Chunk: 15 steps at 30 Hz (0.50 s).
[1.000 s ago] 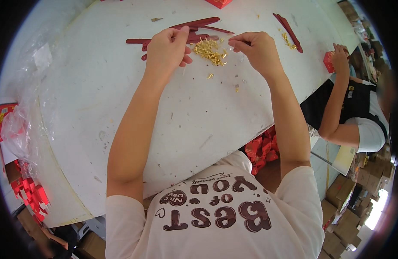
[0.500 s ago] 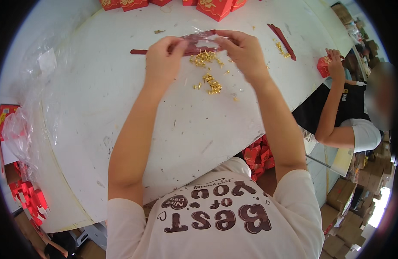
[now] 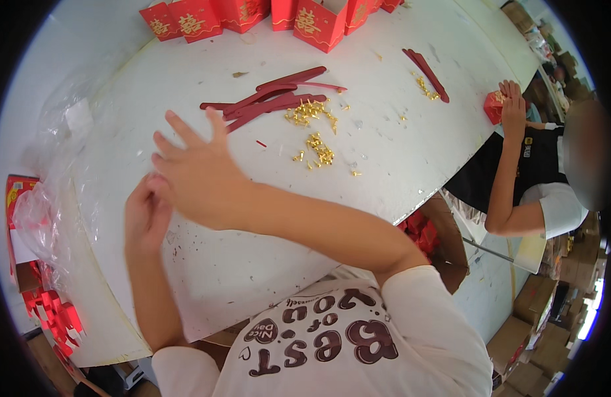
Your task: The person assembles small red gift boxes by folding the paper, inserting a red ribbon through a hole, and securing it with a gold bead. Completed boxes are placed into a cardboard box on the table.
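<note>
My right hand (image 3: 196, 173) reaches across to the left over the white table (image 3: 398, 165), its fingers spread and nothing visible in it. My left hand (image 3: 145, 218) lies just under it near the table's left side, fingers curled and partly hidden by the right hand; whether it holds anything cannot be told. Beyond the hands, a loose pile of dark red strips (image 3: 272, 99) lies on the table. Beside it are scattered small gold pieces (image 3: 312, 129).
Red printed boxes (image 3: 252, 14) line the far edge. More red strips (image 3: 424, 66) lie at the far right. At the right a co-worker's hand (image 3: 513, 109) holds a small red box (image 3: 494, 107). Clear plastic bag (image 3: 50, 198) at left; a cardboard box with red pieces (image 3: 438, 241) below the table.
Both hands have left the strips and gold pieces and swung down to the left near side of the table. The right hand's fingers have spread apart.
</note>
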Available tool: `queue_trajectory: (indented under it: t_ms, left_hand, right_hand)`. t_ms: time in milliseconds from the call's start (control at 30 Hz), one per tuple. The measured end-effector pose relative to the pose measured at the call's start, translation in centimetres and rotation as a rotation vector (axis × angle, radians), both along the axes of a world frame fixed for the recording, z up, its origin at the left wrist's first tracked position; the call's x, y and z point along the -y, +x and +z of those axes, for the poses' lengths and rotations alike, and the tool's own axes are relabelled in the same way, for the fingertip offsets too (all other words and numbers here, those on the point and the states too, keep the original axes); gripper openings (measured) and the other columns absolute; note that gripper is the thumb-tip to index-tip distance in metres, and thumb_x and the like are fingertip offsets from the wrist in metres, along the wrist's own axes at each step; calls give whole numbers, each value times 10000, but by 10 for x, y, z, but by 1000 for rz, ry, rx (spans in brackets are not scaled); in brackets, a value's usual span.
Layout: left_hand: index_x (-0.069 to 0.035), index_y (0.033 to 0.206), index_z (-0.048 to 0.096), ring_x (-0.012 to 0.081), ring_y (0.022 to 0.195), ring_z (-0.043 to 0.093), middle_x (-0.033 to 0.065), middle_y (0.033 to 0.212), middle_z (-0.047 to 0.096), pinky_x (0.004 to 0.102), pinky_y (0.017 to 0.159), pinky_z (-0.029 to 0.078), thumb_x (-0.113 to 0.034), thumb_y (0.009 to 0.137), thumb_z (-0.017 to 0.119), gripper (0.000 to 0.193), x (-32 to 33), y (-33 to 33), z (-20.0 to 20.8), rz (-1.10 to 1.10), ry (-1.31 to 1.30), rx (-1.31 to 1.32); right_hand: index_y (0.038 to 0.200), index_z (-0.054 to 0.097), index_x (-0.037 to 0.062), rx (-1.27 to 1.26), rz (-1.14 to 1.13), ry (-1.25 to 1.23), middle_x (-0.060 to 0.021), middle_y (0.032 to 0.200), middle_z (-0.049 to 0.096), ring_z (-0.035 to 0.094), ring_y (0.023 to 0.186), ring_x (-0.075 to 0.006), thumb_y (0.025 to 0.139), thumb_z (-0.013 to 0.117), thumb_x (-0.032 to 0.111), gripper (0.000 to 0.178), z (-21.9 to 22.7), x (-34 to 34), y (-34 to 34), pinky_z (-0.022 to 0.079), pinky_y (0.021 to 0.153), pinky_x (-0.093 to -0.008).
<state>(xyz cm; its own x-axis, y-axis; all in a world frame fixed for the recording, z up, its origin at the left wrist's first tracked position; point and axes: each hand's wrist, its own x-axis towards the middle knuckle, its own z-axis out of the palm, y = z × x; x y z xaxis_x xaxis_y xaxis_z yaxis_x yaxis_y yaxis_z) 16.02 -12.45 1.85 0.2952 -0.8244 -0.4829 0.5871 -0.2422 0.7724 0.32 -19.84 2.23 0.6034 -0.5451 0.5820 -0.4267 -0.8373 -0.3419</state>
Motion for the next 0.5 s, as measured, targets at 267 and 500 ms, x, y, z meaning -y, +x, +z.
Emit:
queue_trajectory:
  t_ms: [267, 500]
  left_hand:
    - [-32, 800, 631, 183, 655, 609, 69, 718, 631, 267, 559, 471, -111, 775, 658, 88, -301, 28, 27, -1036, 771, 537]
    - [-10, 1048, 584, 344, 872, 591, 149, 960, 631, 406, 782, 457, -75, 816, 576, 240, -277, -67, -129, -316, 117, 1607]
  right_hand:
    - [1233, 515, 92, -46, -503, -336, -268, 1326, 358, 333, 1210, -433, 667, 762, 213, 629, 50, 183, -171, 311, 1006, -492]
    - [949, 651, 30, -39, -489, -59, -249, 1312, 438, 535, 1098, -368, 717, 739, 173, 287, 18, 216, -168, 439, 907, -446]
